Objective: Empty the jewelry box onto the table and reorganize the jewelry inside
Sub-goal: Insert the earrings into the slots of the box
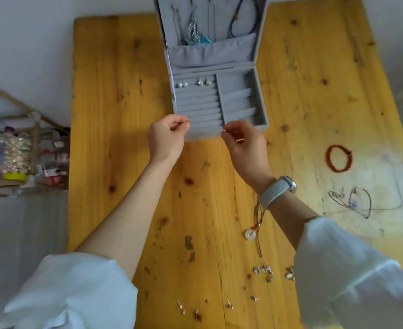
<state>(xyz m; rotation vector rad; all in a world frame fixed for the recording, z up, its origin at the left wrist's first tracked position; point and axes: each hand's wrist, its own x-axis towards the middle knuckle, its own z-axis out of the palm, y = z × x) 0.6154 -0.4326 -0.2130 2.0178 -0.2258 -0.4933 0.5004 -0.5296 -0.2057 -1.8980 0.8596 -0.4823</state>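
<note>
A grey jewelry box point(258, 100) stands open at the table's far middle, with necklaces and a dark cord bracelet point(244, 16) hanging in its raised lid. Pearl earrings point(193, 83) sit in the top ring roll. My left hand point(167, 136) and my right hand point(243, 141) hover over the box's front edge, each pinching something tiny; a small silvery piece point(223, 131) shows at my right fingertips. What the left fingers hold is too small to tell. Small earrings point(229, 305) lie scattered on the table near me.
On the wooden table point(115, 115), a red bead bracelet point(339, 158) and thin silver chains point(359, 201) lie at the right. A white disc pendant on a cord point(250, 233) lies under my right forearm. Bottles and clutter point(18, 150) sit left of the table.
</note>
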